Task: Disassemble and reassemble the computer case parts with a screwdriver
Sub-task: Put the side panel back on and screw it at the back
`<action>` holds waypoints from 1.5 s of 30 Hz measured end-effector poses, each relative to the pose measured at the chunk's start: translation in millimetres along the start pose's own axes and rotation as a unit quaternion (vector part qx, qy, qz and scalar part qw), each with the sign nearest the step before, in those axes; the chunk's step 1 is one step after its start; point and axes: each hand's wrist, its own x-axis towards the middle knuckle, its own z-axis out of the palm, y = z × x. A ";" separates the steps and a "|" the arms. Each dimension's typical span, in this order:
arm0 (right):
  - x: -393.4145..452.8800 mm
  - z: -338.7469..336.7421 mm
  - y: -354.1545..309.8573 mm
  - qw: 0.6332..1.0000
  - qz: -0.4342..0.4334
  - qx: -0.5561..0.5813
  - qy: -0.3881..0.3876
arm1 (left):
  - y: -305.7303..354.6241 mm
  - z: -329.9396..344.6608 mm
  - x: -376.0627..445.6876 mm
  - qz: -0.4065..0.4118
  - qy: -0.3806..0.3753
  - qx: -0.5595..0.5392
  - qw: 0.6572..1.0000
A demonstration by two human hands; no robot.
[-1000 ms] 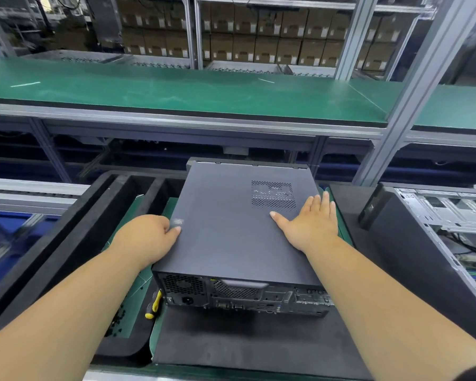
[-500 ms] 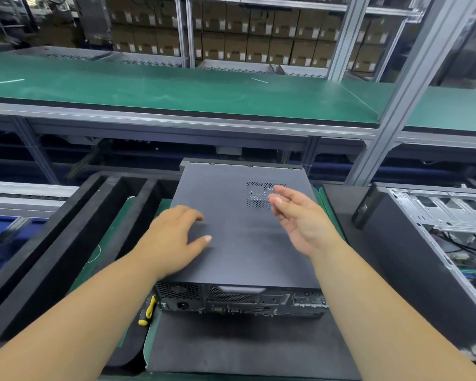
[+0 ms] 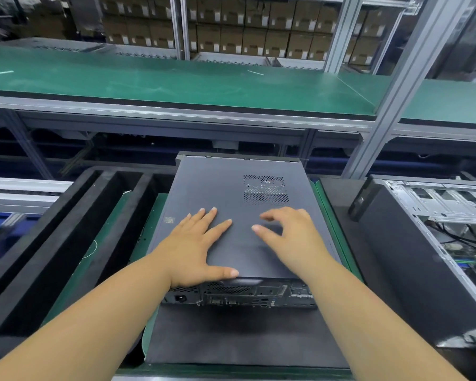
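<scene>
Computer case: a dark grey desktop computer case (image 3: 231, 215) lies flat at the centre of the workstation, its rear ports facing 6 o'clock and its cover panel up; a perforated vent (image 3: 265, 189) sits toward 1 o'clock on the panel.
Left hand: the left hand (image 3: 195, 248) lies flat on the panel's near-left area, fingers straight and spread apart, thumb reaching along the rear edge toward 3 o'clock.
Right hand: the right hand (image 3: 289, 237) is over the panel's near-right area, fingers loosely bent and apart, holding nothing; whether the fingertips touch the panel cannot be told.
Support: the case rests on a black mat (image 3: 245, 339) that extends toward 6 o'clock, over a green work surface (image 3: 338, 229).
Left of case: black foam trays (image 3: 66, 237) with long slots lie at 9 o'clock.
Right of case: an open computer chassis (image 3: 437, 229), its internals exposed, stands at 3 o'clock.
Background: a green conveyor bench (image 3: 176, 81) crosses at 12 o'clock, with stacked cardboard boxes (image 3: 245, 31) on shelving beyond.
</scene>
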 end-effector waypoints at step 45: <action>-70.3 -30.2 59.2 0.971 0.197 0.133 0.029 | -20.7 15.2 -62.0 -0.265 0.186 -0.309 0.894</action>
